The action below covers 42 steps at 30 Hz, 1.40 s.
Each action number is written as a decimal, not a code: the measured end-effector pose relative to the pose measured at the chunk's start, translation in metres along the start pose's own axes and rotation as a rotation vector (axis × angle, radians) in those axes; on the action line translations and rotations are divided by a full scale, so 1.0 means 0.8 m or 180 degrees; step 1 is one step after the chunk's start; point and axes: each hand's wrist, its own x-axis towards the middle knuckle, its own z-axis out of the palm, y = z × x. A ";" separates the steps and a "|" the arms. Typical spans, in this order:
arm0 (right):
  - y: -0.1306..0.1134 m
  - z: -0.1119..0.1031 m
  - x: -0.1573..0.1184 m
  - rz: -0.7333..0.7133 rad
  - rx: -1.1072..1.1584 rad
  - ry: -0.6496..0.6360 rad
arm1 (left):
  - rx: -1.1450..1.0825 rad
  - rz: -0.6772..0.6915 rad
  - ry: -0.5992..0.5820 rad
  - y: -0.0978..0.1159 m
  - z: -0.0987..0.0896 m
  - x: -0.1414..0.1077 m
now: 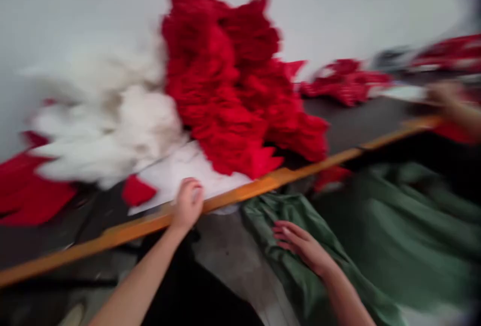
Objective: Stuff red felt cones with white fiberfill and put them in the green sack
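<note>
My left hand (189, 203) is at the wooden edge (240, 193) of the dark table, over a white sheet (173, 173). Its fingers are curled and blurred, so anything inside them is hidden. Lower right of it, my right hand (296, 243) hovers over green cloth (285, 215), fingers spread apart and holding nothing. Behind the sheet rises a tall heap of red ruffled fabric (225, 85). A pile of white fluffy material (124, 130) lies left of the heap, and a small red piece (138, 190) rests beside the sheet.
Red cloth (30, 185) lies at the table's far left. Patterned red fabric (345, 83) sits at the back right. Another person's hand (447, 98) is over the table at the right. Large green fabric (406, 235) hangs below the edge.
</note>
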 end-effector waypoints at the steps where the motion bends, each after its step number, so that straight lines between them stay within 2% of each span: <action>1: -0.022 0.023 0.005 -0.0160 -0.0196 -0.0338 | 0.0266 0.0126 0.0105 -0.004 -0.030 -0.006; 3: -0.065 0.075 0.012 -0.0413 -0.0461 -0.0954 | 0.0838 0.0464 0.0135 -0.012 -0.076 -0.016; 5: -0.098 0.131 0.015 -0.0516 -0.0743 -0.1482 | 0.1345 0.0776 0.0160 -0.016 -0.112 -0.023; 8: -0.126 0.220 0.027 -0.0747 -0.1264 -0.1942 | 0.1901 0.0892 0.0504 -0.018 -0.165 -0.027; 10: -0.129 0.283 0.047 -0.1176 -0.1650 -0.1932 | 0.2257 0.0715 0.0789 -0.021 -0.201 -0.022; 12: -0.123 0.347 0.072 -0.1696 -0.1968 -0.1682 | 0.2589 0.0409 0.0931 -0.027 -0.232 -0.011; 15: -0.104 0.430 0.103 -0.2283 -0.2420 -0.1389 | 0.2876 0.0058 0.0627 -0.043 -0.257 0.008; 18: -0.090 0.482 0.118 -0.2524 -0.2803 -0.1380 | 0.2713 -0.0050 0.0319 -0.055 -0.263 0.021; 20: -0.087 0.492 0.123 -0.2577 -0.2737 -0.1201 | 0.2476 -0.0078 0.0358 -0.057 -0.265 0.025; 23: -0.093 0.476 0.127 -0.2759 -0.2517 -0.0719 | 0.2456 -0.0063 0.0421 -0.054 -0.268 0.034; 24: -0.099 0.466 0.129 -0.2764 -0.2518 -0.0763 | 0.2553 -0.0068 0.0378 -0.052 -0.268 0.038; 27: -0.126 0.433 0.146 -0.2514 -0.2726 -0.1267 | 0.2780 -0.0115 0.0171 -0.051 -0.263 0.053; 28: -0.137 0.425 0.155 -0.2485 -0.2848 -0.1192 | 0.2736 -0.0099 0.0057 -0.052 -0.260 0.057; 31: -0.168 0.417 0.190 -0.2688 -0.3334 -0.0170 | 0.2354 0.0031 -0.0515 -0.055 -0.248 0.061; 32: -0.176 0.419 0.203 -0.2700 -0.3459 0.0051 | 0.2219 0.0052 -0.0743 -0.055 -0.245 0.060; 33: -0.181 0.421 0.215 -0.2667 -0.3536 0.0129 | 0.2087 0.0047 -0.0944 -0.053 -0.244 0.058; 35: -0.188 0.426 0.235 -0.2551 -0.3533 0.0019 | 0.1821 -0.0026 -0.1179 -0.047 -0.244 0.057; 37: -0.190 0.429 0.245 -0.2553 -0.3351 -0.0131 | 0.1579 -0.0107 -0.1084 -0.040 -0.245 0.062; 39: -0.191 0.429 0.244 -0.2600 -0.3067 -0.0278 | 0.1560 -0.0033 -0.0667 -0.035 -0.240 0.077; 42: -0.192 0.428 0.229 -0.2601 -0.2651 -0.0560 | 0.1878 0.0446 -0.0029 -0.039 -0.220 0.112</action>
